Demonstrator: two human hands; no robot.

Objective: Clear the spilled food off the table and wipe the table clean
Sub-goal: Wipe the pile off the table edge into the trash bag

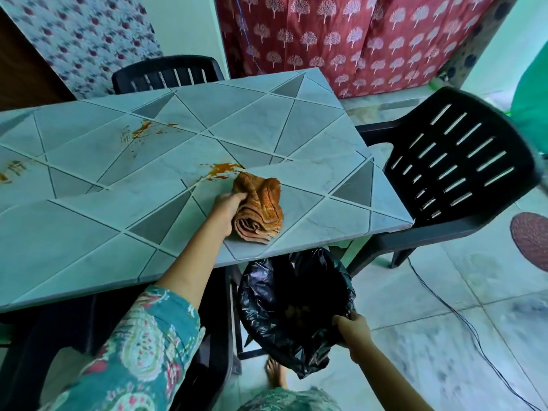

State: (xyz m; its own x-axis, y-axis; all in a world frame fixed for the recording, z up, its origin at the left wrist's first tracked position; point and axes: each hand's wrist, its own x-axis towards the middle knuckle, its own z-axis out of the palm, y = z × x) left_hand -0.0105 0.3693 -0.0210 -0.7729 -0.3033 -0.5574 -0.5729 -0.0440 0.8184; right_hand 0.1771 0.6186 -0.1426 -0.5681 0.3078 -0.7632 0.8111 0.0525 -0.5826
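My left hand grips a folded orange cloth that lies on the grey tiled table near its front right edge. An orange food smear sits just beyond the cloth. Another smear lies further back on the left, and a third shows at the table's left edge. My right hand holds the rim of a bin lined with a black bag, below the table's front edge. Some food scraps show inside the bag.
A black plastic chair stands at the table's right end, another black chair at the far side. A dark chair sits under the table at the left. A black cable runs across the tiled floor. My bare foot is below the bin.
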